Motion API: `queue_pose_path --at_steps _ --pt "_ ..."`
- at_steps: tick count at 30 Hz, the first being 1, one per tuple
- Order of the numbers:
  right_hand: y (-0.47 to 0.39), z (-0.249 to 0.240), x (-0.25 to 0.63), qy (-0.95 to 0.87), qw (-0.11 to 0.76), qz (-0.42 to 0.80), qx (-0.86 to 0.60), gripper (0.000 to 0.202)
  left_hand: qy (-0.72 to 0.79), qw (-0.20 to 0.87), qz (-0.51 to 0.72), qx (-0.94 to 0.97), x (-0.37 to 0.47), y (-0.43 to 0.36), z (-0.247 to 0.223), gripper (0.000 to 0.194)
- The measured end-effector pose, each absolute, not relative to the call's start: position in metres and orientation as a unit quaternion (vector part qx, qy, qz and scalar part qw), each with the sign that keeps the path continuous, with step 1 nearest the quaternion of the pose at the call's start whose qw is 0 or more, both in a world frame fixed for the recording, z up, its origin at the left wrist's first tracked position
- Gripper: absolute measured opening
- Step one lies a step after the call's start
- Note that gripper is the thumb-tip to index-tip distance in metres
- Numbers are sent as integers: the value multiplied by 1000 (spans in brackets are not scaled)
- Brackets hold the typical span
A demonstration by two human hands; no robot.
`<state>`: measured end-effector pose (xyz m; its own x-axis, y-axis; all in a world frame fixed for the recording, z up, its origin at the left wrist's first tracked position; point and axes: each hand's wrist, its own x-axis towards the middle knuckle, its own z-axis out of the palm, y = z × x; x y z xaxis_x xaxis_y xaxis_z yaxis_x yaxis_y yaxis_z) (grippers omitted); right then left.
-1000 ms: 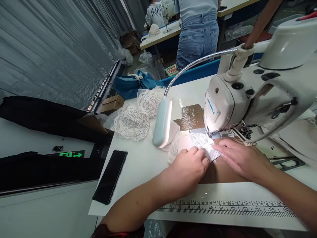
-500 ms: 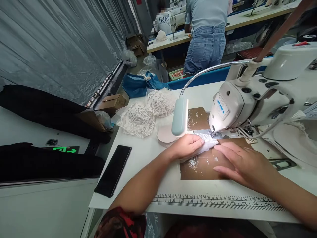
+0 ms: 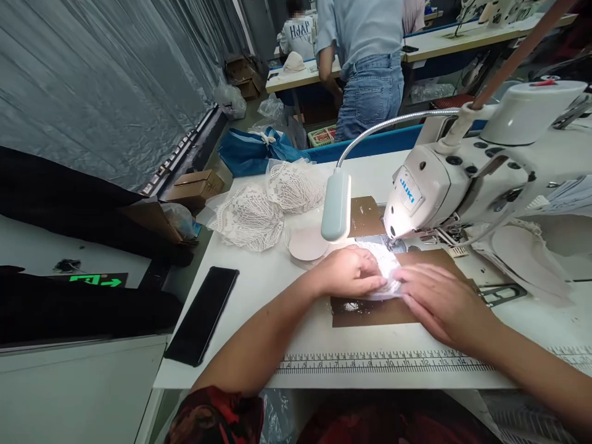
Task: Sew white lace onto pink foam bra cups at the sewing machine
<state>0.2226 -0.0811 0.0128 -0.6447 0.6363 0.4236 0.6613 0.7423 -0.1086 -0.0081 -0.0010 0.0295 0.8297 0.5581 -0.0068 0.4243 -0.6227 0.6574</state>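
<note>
A white lace fabric piece lies on the brown board by the needle area of the sewing machine. My left hand has its fingers curled over the left side of the lace, thumb pressed on it. From the right, my right hand pinches the near right edge of the same piece with its fingertips; the thumb is mostly hidden. Both hands sit close together just in front of the presser foot, and their fingers cover part of the fabric.
A lamp head hangs above my left hand. Left of it are lace cups, a round beige pad and a black phone. More beige pieces lie at right. A ruler strip runs along the front. A co-worker stands beyond.
My right hand has moved from beside the fabric's tip onto its near edge. The lace piece has turned and spread toward me. The co-worker beyond has shifted and lowered an arm.
</note>
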Motion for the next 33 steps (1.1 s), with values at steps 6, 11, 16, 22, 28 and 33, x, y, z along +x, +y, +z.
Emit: queue_pose_path --at_steps 6,11,16,22,28,33 --pt "-116 -5 254 -918 172 58 -352 26 268 225 26 936 -9 -5 42 29" --pt "-103 0 258 -881 229 65 -409 28 266 248 62 930 2 -8 40 35" --pt "-93 -4 246 -886 162 3 -434 35 272 172 71 944 16 -13 24 38" --pt "-95 -12 242 -879 164 -6 -448 35 284 95 44 953 19 -14 11 46" --pt "-90 -12 243 -878 170 23 -447 33 287 78 22 954 19 -8 16 48" --pt "-83 -13 240 -873 164 39 -457 32 284 68 26 956 18 -9 18 44"
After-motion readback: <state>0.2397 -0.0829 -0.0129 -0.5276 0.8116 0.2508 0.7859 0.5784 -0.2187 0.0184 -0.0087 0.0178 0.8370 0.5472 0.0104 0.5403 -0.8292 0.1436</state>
